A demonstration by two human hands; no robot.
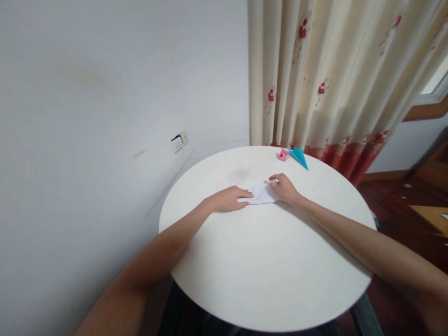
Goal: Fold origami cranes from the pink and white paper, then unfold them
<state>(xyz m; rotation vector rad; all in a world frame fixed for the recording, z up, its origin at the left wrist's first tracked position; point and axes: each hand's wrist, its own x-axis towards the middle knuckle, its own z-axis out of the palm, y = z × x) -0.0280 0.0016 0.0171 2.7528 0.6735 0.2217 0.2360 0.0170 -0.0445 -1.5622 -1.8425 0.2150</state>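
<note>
A folded sheet of white paper [261,193] lies on the round white table [266,261], between my two hands. My left hand [231,198] rests flat on the paper's left end, its fingers stretched out and the thumb apart, pressing it to the tabletop. At the right end, my right hand [283,187] has its fingers curled round the paper's edge, gripping it. The fingertips partly cover that end, so the exact fold there is hidden.
Toward the table's far edge sit a pink folded paper piece [283,155] and a blue paper plane [299,157]. Behind them hangs a flowered curtain [315,84]. A wall with a power socket [177,144] borders the table's left side.
</note>
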